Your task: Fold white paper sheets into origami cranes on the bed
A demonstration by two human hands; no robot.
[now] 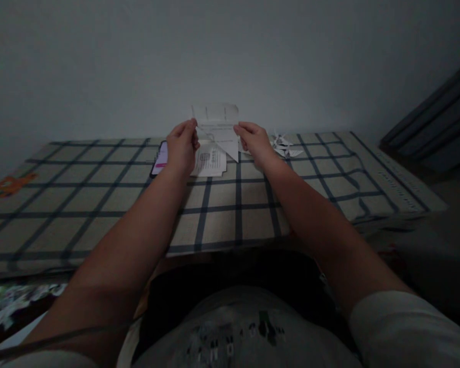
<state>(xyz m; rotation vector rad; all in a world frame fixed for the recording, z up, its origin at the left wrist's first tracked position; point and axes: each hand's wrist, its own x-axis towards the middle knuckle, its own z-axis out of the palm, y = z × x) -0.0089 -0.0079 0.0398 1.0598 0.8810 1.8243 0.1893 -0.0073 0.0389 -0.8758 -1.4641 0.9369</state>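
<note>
A creased white sheet of paper (217, 127) is held up above the checked surface, partly folded, with one corner hanging down to the right. My left hand (182, 145) pinches its left edge. My right hand (254, 140) pinches its right edge. Both arms reach forward from the bottom of the view. Under the held sheet lies a printed paper (210, 162) flat on the cloth.
A phone (159, 159) with a lit pink screen lies left of my left hand. Small folded paper figures (285, 145) lie right of my right hand. The checked cloth (99, 204) covers the surface; an orange object (11, 184) sits at its left edge. A plain wall stands behind.
</note>
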